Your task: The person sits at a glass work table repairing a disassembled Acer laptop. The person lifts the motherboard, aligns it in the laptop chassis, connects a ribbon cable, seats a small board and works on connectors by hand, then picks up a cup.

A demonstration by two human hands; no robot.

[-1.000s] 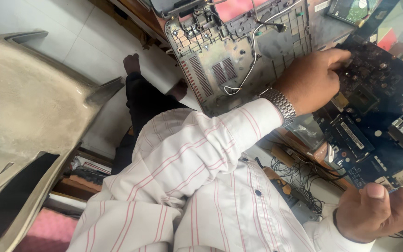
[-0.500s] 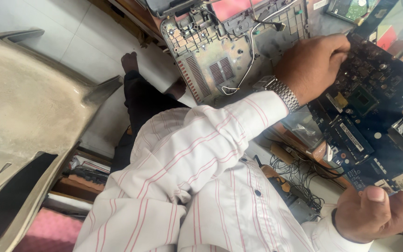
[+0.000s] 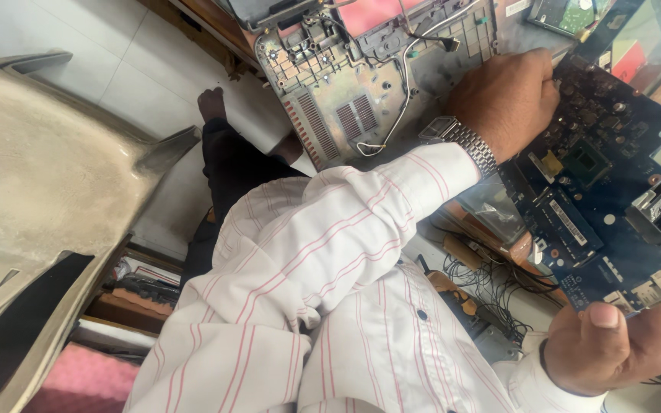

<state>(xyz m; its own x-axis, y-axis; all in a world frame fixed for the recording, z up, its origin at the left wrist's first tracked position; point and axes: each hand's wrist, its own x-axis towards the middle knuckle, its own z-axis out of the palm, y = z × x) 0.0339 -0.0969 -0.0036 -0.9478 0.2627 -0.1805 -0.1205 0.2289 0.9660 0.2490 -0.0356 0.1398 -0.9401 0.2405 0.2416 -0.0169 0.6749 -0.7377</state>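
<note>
A dark blue laptop motherboard (image 3: pixel 598 199) is held up between both hands at the right. My left hand (image 3: pixel 508 99), with a metal watch (image 3: pixel 464 141) on its wrist, grips the board's upper edge. Gripping the lower edge is my right hand (image 3: pixel 613 348), fist closed and thumb up. Just left of my left hand lies an opened laptop chassis (image 3: pixel 346 99) with loose white and black wires. My striped white shirt sleeve (image 3: pixel 330 245) fills the middle of the view.
A beige plastic chair (image 3: pixel 40 214) stands at the left on a pale tiled floor. Tangled cables and small tools (image 3: pixel 483 283) lie on the bench under the board. A clear plastic bag (image 3: pixel 495 210) lies beneath my left wrist. My dark-trousered leg and bare foot (image 3: pixel 212 103) reach toward the chassis.
My left hand and the board's upper edge have shifted slightly upward in the view. My right hand keeps its grip low at the right.
</note>
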